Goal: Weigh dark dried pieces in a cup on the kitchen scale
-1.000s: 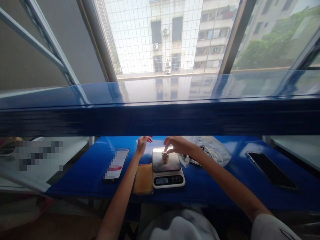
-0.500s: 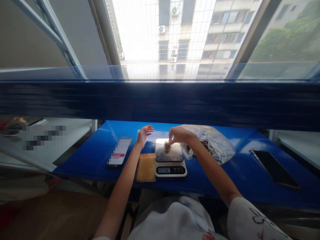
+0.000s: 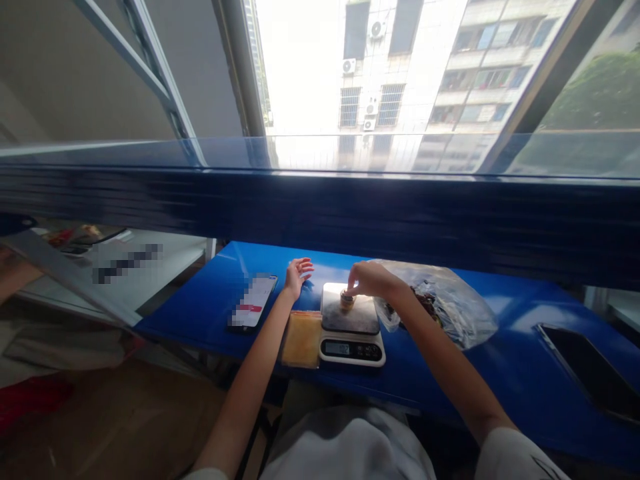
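Phone (image 3: 253, 310) on blue table (image 3: 210, 300), yellow pad (image 3: 301, 339), dark tablet (image 3: 593, 370) far right

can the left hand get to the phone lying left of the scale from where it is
Probably yes. The left hand hovers open above the blue shelf, just right of the phone, and only bare shelf shows between them. The yellow pad lies nearer the body, off that path.

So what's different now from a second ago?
Hardly anything on the table. The right hand still pinches the small item on the scale, and the left hand still hovers open beside it. Phone and plastic bag stay put; only the camera view shifted.
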Available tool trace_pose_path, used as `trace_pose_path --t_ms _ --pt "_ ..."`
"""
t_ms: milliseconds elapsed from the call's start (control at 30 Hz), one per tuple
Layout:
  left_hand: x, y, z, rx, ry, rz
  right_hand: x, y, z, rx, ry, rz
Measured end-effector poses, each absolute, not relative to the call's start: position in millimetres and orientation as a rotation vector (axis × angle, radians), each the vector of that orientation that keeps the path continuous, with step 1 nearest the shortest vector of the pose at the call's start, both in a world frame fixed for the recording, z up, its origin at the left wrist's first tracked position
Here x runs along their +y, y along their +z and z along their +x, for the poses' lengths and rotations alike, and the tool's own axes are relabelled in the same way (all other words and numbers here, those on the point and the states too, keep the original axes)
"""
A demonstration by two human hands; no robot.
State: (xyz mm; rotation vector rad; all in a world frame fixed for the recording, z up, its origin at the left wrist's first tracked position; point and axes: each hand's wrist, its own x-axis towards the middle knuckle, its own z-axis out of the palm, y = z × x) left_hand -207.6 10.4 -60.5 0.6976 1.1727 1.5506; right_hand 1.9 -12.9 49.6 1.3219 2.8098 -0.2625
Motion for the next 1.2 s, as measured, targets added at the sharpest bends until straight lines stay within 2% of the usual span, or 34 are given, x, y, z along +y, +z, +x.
trace_pose_path --t_ms 200,433,867,1200 --pt "8.9 -59.5 -213.1 1.187 1.548 0.695 -15.9 50.1 -4.9 2.764 -0.248 1.379" --pt "8.4 -57.5 -213.7 1.177 1.555 0.686 -14.0 55.7 6.3 2.826 -0.400 1.342" --pt "2.4 -41.6 -209.4 1.111 1.555 0.691 -14.3 57.6 -9.9 2.737 -0.206 1.320" --pt "3.0 -34.5 -213.4 1.118 1.600 0.582 -10.0 60.4 -7.8 2.717 -0.207 1.267"
